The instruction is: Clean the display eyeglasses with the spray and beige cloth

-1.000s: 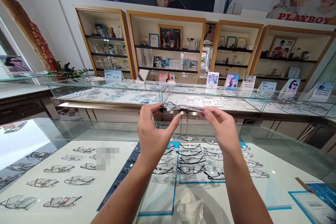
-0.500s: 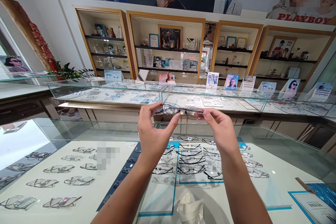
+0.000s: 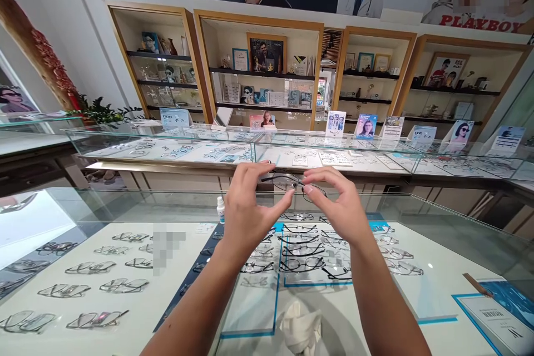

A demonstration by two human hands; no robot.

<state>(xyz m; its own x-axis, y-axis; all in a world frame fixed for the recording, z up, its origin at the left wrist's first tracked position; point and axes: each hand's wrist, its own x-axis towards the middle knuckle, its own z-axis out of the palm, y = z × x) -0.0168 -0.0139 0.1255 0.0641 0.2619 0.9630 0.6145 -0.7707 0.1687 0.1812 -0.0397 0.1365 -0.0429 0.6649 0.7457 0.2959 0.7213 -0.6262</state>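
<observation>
I hold a thin dark-framed pair of glasses (image 3: pixel 292 182) up in front of me, above the glass counter (image 3: pixel 125 206). My left hand (image 3: pixel 246 208) pinches the left lens side between thumb and fingers. My right hand (image 3: pixel 337 206) pinches the frame near its bridge and right lens. Both forearms reach up from the bottom of the view. Under the counter glass lie rows of spectacles (image 3: pixel 300 250) on white and blue trays.
A crumpled white cloth (image 3: pixel 300 325) lies on the counter near me. A small white bottle (image 3: pixel 221 210) stands by my left wrist. A second glass showcase (image 3: pixel 258 150) runs across behind, with wooden wall shelves (image 3: pixel 258 72) beyond. A blue-edged card (image 3: pixel 496 317) sits at the right.
My right hand has slid left along the frame toward the bridge, so both hands are closer together. The view has tilted down slightly.
</observation>
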